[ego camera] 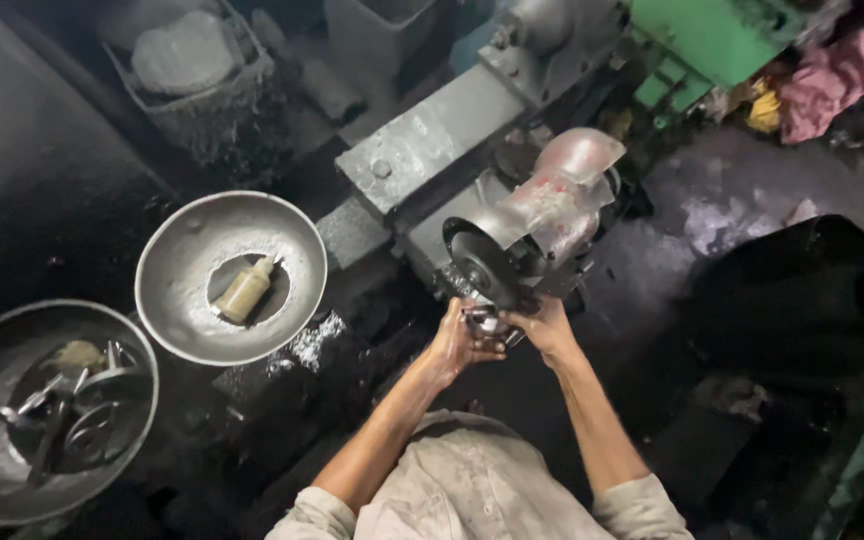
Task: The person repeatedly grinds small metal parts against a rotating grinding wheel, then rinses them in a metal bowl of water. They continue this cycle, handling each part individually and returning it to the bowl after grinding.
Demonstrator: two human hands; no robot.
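A bench grinder (527, 215) is sitting on a grimy machine bed, its dark wheel (477, 262) facing the person. Two metal bowls (230, 275) are lying well to the left. Both arms are reaching forward, the left hand (457, 342) and right hand (544, 325) pinching a small metal part (484, 320) against the wheel's lower edge. Fingers this near the wheel could get caught if the part slips.

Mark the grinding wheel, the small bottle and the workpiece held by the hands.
grinding wheel (476, 262), head view, dark disc face.
small bottle (245, 291), head view, yellowish body, lying in the near bowl.
workpiece (484, 320), head view, metal part between both hands.
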